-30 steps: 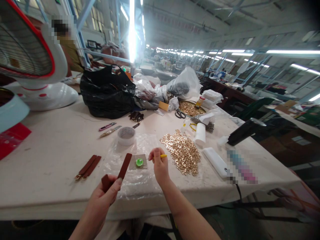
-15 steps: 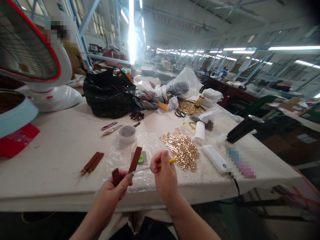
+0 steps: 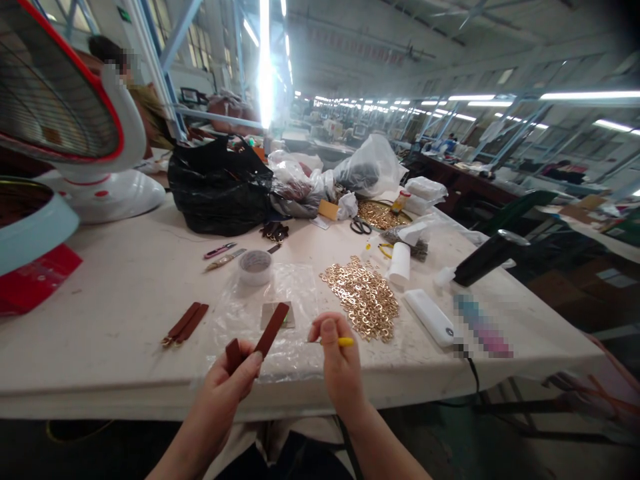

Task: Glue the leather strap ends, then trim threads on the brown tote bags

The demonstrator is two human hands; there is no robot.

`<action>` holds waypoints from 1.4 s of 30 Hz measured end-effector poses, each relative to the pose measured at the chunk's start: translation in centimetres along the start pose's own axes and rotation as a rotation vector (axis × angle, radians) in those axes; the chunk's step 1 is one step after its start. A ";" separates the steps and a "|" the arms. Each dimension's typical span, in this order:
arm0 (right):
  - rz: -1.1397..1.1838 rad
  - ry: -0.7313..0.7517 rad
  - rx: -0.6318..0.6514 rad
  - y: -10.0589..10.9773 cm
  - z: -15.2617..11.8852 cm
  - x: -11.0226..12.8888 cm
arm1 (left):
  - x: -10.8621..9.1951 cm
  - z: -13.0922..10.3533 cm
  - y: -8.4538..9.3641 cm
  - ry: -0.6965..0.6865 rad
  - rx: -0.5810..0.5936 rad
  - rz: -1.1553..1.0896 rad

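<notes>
My left hand [image 3: 231, 380] pinches a brown strap [image 3: 273, 329], whose two ends stick up past the fingers. A yellow-handled tool [image 3: 345, 341] is held in my right hand [image 3: 341, 360], to the right of the strap and apart from it; its thin metal tip points left. Beneath and beyond my hands lies a clear plastic sheet [image 3: 233, 320] with a small square plate [image 3: 286, 315] on it, partly behind the strap. Many gold metal rings [image 3: 363, 297] form a pile beyond my right hand. Two finished-looking brown straps [image 3: 187, 325] with metal ends rest at the left.
A tape roll [image 3: 255, 267], a craft knife [image 3: 225, 261] and black scissors [image 3: 361, 226] lie farther back. Behind them sits a black bag [image 3: 217, 190]. A fan [image 3: 100, 193] stands at the left, with a person behind it. A white power bank [image 3: 429, 319] lies at the right.
My right hand has drawn the yellow-handled tool away from the strap, to the right and slightly nearer. The strap in my left hand leans farther right. The person behind the fan has shifted slightly.
</notes>
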State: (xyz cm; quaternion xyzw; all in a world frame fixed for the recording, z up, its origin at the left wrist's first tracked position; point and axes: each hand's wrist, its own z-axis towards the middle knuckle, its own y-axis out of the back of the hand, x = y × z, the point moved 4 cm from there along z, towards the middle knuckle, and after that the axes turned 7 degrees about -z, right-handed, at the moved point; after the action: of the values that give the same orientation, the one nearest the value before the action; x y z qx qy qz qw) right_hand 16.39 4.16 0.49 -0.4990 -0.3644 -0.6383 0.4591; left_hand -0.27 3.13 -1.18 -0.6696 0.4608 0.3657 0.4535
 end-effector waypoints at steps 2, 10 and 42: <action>-0.085 -0.008 0.219 -1.2 -0.5 -0.5 | 0.1 0.0 -0.1 0.001 0.007 0.029; -0.006 -0.174 0.543 -3.9 -0.9 -2.0 | -0.4 -0.4 0.0 0.008 0.077 0.183; 0.034 -0.241 0.647 -4.2 -2.1 -1.9 | 0.0 0.0 0.3 -0.092 0.166 0.236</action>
State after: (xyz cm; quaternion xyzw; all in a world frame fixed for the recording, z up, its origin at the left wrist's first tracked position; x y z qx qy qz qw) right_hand 11.98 3.99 -1.90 -0.4055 -0.5912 -0.4183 0.5577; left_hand -0.56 3.10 -1.27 -0.5538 0.5436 0.4073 0.4817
